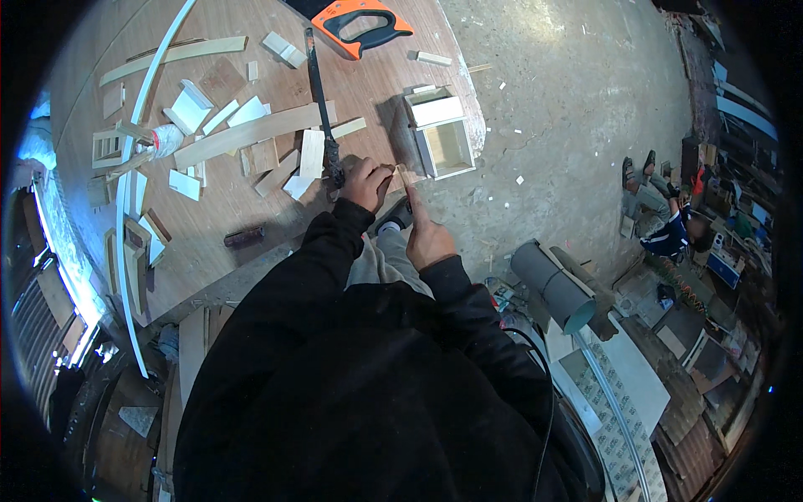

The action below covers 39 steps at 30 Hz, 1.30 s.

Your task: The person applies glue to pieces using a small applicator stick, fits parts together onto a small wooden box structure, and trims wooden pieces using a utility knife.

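- Centrally, the left hand lay at the near edge of the desk, its fingers curled beside a small wooden piece; whether they grasped it could not be told.
- The right hand approached the same piece from the near side, index finger extended to it and the other fingers folded; any grasp beneath the fingertip was hidden.
- The small wooden piece was situated between the two hands, near the open box.
- To its upper right, the open box, white outside with a pale wooden interior, stood near the desk's right edge.
- A long dark bar ran from the upper desk down toward the left hand.
- At the top lay a saw handle, orange and black.
- On the left, a long wooden slat lay among pale offcuts.
- At right, beyond the concrete floor, another person was visible; a grey roll stood nearer.
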Available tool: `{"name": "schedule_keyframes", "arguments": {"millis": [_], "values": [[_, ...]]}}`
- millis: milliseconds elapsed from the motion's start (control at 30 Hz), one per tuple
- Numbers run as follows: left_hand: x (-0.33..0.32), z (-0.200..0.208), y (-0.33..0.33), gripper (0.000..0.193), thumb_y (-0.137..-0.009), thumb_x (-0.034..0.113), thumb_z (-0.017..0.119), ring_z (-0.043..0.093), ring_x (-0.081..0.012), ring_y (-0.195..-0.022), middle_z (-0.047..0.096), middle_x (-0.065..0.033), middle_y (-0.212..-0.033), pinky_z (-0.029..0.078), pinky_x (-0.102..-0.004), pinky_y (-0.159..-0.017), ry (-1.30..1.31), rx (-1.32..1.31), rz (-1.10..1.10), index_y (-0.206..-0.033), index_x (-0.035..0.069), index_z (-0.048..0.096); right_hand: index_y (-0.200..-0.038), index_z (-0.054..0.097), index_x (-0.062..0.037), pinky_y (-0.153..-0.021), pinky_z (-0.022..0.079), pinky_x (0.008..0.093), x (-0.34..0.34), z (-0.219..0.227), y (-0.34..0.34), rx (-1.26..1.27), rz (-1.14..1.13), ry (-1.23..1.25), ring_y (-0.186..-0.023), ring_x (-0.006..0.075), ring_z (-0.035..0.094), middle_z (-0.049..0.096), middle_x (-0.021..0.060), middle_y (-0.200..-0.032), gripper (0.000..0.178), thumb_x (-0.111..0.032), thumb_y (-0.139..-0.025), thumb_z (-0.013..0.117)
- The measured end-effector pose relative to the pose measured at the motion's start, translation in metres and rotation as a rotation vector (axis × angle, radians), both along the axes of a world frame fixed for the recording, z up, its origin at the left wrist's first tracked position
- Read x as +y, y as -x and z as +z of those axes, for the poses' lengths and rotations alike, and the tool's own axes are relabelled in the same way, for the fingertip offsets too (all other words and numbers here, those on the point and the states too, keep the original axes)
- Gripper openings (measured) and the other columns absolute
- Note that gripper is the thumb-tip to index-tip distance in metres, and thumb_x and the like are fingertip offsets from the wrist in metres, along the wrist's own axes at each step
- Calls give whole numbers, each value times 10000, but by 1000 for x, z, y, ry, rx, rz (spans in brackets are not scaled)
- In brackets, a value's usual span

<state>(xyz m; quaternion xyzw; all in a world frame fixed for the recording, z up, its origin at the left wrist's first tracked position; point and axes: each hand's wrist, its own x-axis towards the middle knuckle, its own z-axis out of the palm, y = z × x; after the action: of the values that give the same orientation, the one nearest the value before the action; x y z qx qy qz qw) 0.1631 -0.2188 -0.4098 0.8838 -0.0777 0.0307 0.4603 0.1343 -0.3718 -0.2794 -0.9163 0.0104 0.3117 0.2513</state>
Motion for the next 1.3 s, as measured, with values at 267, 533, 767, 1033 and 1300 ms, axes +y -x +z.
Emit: {"name": "schedule_keyframes", "arguments": {"millis": [267,533,767,1033,1300], "values": [[-1,4,0,120,-833,151,679,551,-312,-776,504,-105,-824,451,-408,-694,0,1,14,-929,81,659,-1530,141,-239,-650,494,523,2,-1,-2,-10,10,5,-687,456,628,615,309,-727,849,-41,-782,489],[-1,5,-1,117,-843,162,675,550,-317,-766,505,-111,-821,448,-409,-687,-22,-9,11,-923,79,657,-1531,131,-251,-647,495,521,-2,-4,0,-23,1,-7,-694,458,629,619,308,-734,855,-33,-784,483],[-1,2,0,123,-838,156,683,558,-324,-767,508,-115,-820,448,-415,-684,-22,18,9,-927,76,652,-1529,156,-238,-649,495,521,0,-2,-3,5,2,22,-692,453,630,623,300,-734,835,-38,-784,476],[-1,2,0,113,-842,151,679,559,-328,-767,510,-117,-829,448,-418,-681,-8,-8,18,-922,78,648,-1508,210,-208,-637,475,566,2,0,-2,-37,-21,0,-695,490,613,606,330,-747,745,-18,-830,455],[-1,3,-1,102,-834,127,675,554,-322,-775,508,-115,-831,446,-412,-681,-22,-25,7,-920,77,651,-1522,152,-216,-654,486,554,9,5,-10,38,25,75,-698,477,629,625,318,-748,813,-44,-799,480]]}}
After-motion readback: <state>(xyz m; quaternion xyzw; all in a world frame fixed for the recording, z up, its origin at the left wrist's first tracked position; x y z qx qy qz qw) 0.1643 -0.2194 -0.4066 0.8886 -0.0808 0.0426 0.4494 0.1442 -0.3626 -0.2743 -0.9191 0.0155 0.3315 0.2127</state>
